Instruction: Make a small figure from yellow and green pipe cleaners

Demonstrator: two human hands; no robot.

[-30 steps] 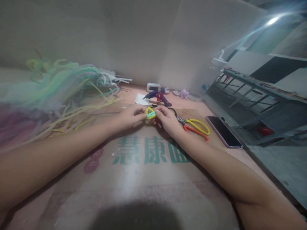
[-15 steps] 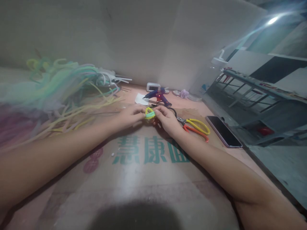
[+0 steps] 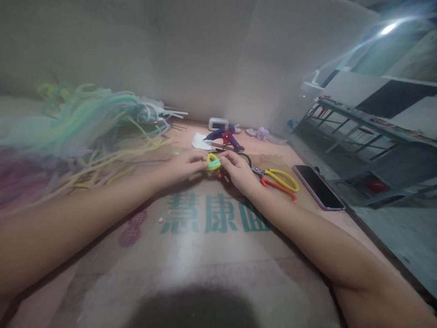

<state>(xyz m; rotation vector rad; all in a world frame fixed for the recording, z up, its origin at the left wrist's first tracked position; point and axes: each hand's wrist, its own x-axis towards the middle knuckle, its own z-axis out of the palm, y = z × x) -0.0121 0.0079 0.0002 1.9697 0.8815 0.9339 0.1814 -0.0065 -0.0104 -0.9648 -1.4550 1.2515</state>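
Both my hands meet over the middle of the cardboard sheet [image 3: 205, 255]. My left hand [image 3: 182, 166] and my right hand [image 3: 239, 171] pinch a small loop of yellow and green pipe cleaner [image 3: 213, 161] from either side, fingers closed on it. The loop is held just above the cardboard. A blue hot glue gun [image 3: 223, 136] with a red light lies right behind the hands.
Yellow and orange scissors [image 3: 278, 180] lie right of my right hand, with a dark phone [image 3: 318, 187] farther right. A big pile of coloured pipe cleaners [image 3: 85, 132] fills the left. A small white device [image 3: 217, 123] and a purple bit [image 3: 262, 133] sit by the wall.
The hands have barely shifted; the fingers keep working the same small loop in place.
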